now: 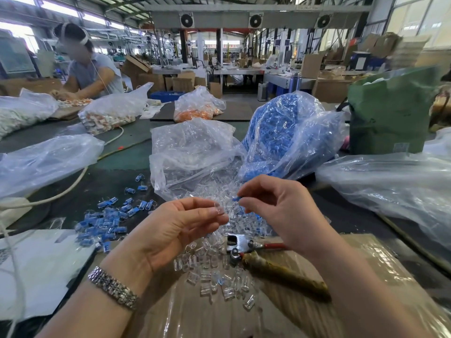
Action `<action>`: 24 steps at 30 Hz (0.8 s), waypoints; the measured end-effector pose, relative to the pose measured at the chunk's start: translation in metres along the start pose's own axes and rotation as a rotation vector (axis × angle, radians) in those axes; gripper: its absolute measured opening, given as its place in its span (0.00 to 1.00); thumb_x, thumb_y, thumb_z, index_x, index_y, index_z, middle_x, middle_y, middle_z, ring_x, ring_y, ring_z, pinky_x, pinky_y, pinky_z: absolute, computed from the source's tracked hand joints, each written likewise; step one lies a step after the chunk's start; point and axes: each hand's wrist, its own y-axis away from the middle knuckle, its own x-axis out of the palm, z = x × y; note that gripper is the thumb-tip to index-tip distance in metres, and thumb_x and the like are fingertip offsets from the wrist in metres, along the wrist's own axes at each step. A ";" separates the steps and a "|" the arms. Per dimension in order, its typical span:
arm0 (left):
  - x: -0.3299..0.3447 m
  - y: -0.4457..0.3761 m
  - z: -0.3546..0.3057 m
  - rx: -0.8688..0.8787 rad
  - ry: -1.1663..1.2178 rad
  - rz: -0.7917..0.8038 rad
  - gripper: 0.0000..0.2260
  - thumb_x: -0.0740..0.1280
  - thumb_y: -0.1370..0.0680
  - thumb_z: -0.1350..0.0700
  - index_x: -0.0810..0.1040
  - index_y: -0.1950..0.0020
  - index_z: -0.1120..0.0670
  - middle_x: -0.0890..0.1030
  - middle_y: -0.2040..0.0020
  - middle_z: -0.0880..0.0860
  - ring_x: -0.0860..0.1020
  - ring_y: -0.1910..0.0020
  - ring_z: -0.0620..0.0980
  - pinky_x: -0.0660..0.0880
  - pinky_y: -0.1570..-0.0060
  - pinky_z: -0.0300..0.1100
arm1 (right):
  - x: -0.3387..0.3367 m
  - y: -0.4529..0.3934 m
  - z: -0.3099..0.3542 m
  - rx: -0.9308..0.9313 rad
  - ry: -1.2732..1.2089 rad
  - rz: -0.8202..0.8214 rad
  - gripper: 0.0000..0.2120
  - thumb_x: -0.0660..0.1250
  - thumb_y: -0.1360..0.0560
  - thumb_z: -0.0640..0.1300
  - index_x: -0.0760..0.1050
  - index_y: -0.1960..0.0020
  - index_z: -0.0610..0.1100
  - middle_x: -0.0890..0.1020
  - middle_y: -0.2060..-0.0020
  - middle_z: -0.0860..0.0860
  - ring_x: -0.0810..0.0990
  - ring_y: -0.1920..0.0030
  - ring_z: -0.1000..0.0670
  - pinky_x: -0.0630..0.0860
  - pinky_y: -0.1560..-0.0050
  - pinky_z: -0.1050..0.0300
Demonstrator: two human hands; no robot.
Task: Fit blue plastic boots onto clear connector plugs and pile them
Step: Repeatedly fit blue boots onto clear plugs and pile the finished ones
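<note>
**Blue boot meets clear plug above the bench**

Blue boot [236, 198], pinched in the right hand [275, 203], sits just beside the clear plug [219, 211] that the left hand [180, 225] pinches. Below lie loose clear plugs [214, 272] on cardboard [366, 259], with pliers [246, 247] beside them. Finished pieces [107, 220] pile at left; bags of plugs [192, 152] and boots [280, 132] stand behind.

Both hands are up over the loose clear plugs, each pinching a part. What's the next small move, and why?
Probably bring the two hands together and push the blue boot onto the clear plug. The right hand pinches the boot, the left hand pinches the plug, and a small gap separates the parts.
</note>
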 end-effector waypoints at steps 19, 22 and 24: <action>0.003 0.003 0.002 0.073 -0.179 0.098 0.12 0.73 0.31 0.68 0.85 0.48 0.65 0.85 0.48 0.66 0.86 0.50 0.59 0.82 0.56 0.38 | 0.013 0.008 0.013 -0.232 0.230 0.080 0.05 0.73 0.24 0.36 0.80 0.53 0.45 0.82 0.59 0.55 0.81 0.56 0.53 0.78 0.52 0.53; 0.003 0.002 0.002 0.078 -0.175 0.090 0.12 0.73 0.31 0.68 0.85 0.49 0.65 0.85 0.48 0.66 0.86 0.51 0.59 0.82 0.56 0.38 | 0.013 0.008 0.016 -0.208 0.247 0.075 0.05 0.73 0.24 0.39 0.80 0.51 0.47 0.82 0.59 0.56 0.81 0.55 0.55 0.78 0.52 0.56; 0.002 0.002 0.002 0.084 -0.148 0.080 0.11 0.73 0.31 0.68 0.85 0.49 0.65 0.85 0.48 0.67 0.86 0.50 0.59 0.82 0.56 0.38 | 0.004 0.008 0.016 -0.109 0.278 0.103 0.10 0.75 0.25 0.47 0.77 0.47 0.52 0.81 0.56 0.60 0.79 0.53 0.60 0.77 0.52 0.63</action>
